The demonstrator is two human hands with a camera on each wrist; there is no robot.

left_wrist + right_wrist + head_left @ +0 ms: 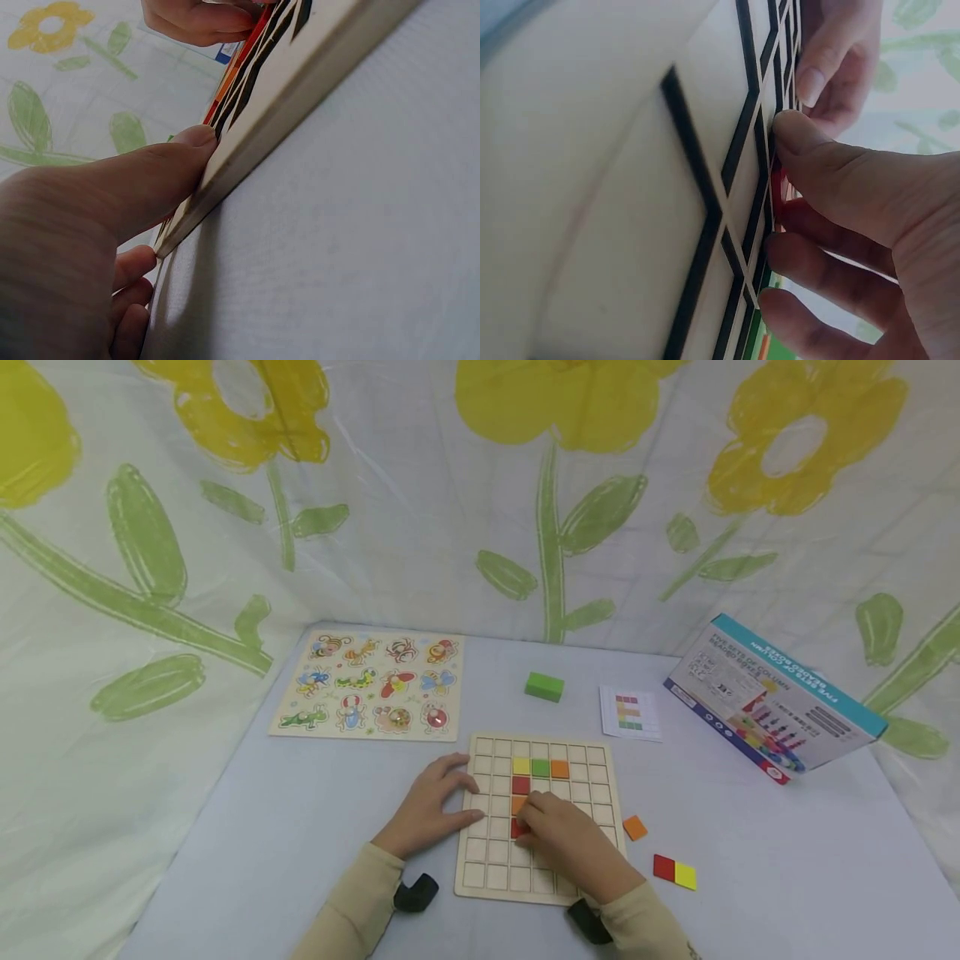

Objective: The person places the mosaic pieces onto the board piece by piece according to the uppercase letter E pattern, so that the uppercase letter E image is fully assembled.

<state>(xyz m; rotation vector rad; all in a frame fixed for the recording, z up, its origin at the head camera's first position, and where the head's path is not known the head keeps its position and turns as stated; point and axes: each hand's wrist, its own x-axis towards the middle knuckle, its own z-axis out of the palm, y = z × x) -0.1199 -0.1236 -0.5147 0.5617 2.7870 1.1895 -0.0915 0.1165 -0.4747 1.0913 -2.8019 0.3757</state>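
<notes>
A wooden grid board [489, 868] lies flat on the table. In its cells, yellow [521, 766], green [540, 767] and orange [559, 769] square tiles form a row, with a red tile [521, 785] and an orange tile [517, 805] below the yellow one. My right hand [566, 839] has its thumb and index finger about another red tile [778, 191] at the bottom of that column; the fingers partly cover it. My left hand [429, 806] rests at the board's left edge, fingers spread, thumb [176, 161] on the rim.
Right of the board lie a loose orange tile [635, 827], a red tile [663, 867] and a yellow tile [686, 875]. Behind are a green block [544, 687], a pattern card [631, 713], a tilted box [772, 702] and an insect puzzle board [367, 685].
</notes>
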